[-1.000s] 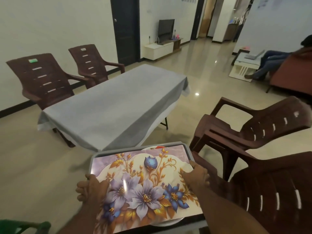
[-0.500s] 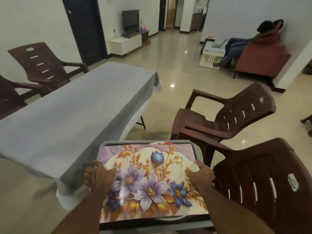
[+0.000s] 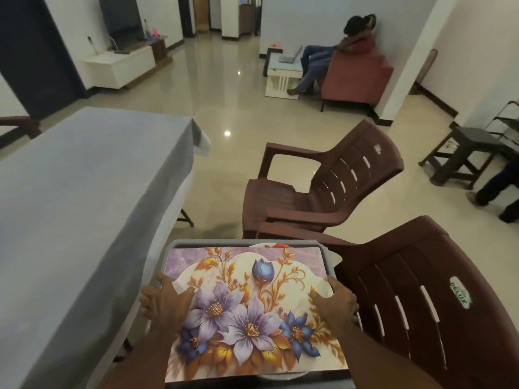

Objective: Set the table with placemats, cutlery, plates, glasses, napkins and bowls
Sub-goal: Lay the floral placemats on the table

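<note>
A: Why are both hands out at the sides like that?

B: They're carrying a grey tray (image 3: 179, 248) low and near. The left hand (image 3: 164, 300) grips its left edge with the thumb lying over the floral placemat (image 3: 250, 310); the right hand (image 3: 335, 301) grips the right edge the same way. My guess is the thumbs pin the mat so it can't slide while walking.

A: Is the mat alone in there?

B: It lies on top, covering nearly everything. A white rim (image 3: 283, 376) pokes out at the near edge and something white and red (image 3: 273, 245) at the far edge. Probably plates, but they're too hidden to be sure.

A: And where does it all go?

B: Presumably the desk (image 3: 84, 197) just left of the tray, under a grey cloth, nothing set on it yet. So the laying hasn't begun.

A: The rest of the room?

B: Two brown plastic chairs on the right, one near (image 3: 421, 290), one further (image 3: 337, 178). Beyond, a glossy tiled floor (image 3: 219, 113), a stool (image 3: 463, 153) far right, a television (image 3: 120, 21) far left, and someone seated in a red armchair (image 3: 356, 77) at the back.
</note>
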